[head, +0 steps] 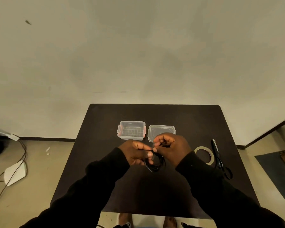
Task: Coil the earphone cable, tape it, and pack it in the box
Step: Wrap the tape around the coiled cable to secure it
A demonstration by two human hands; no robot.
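The black earphone cable [155, 163] is gripped by the fingers [142, 146] of the left hand [135, 153], its coiled loops hanging just below the thumb. The cable's upper end is pinched in the closed right hand [171, 146] (both held above the dark bench [105, 162]). Beyond the hands stand the open clear box [131, 130] and, beside it, its lid [161, 130]. Tape roll [204, 155] and scissors [220, 159] lie right.

Head view—looking down over table [105, 122].
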